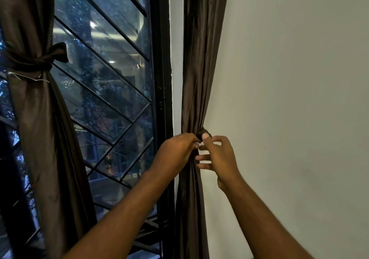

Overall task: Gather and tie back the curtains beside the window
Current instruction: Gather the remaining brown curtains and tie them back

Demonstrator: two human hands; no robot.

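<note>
**Window bay, two brown curtains: one tied, one in hand**

1. Wall [299, 79]: plain, pale, fills the right half of the scene.
2. Window [111, 79]: dark-framed glass at left, crossed by slanting black grille bars; trees and lit spots show through it.
3. Left curtain [40, 129]: glossy brown cloth at far left, hanging in front of the window, drawn to a waist and flaring below it.
4. Right curtain [199, 59]: same cloth, hanging between the window frame and the wall, pulled to a narrow waist at hand height.
5. Left hand [175, 152]: reaches in from below, back toward the camera, fingers curled shut against the left side of that waist, gripping the band end there.
6. Right hand [221, 156]: just right of the waist; thumb and forefinger pinch the band, the other three fingers spread loosely toward the cloth.
7. Left tie band [34, 62]: knotted round the left curtain, one end sticking out right, white threads trailing.
8. Right tie band [205, 132]: a dark fold of it shows at the waist, above the right thumb.
9. White thread [196, 143]: frayed wisp between the two hands.
</note>
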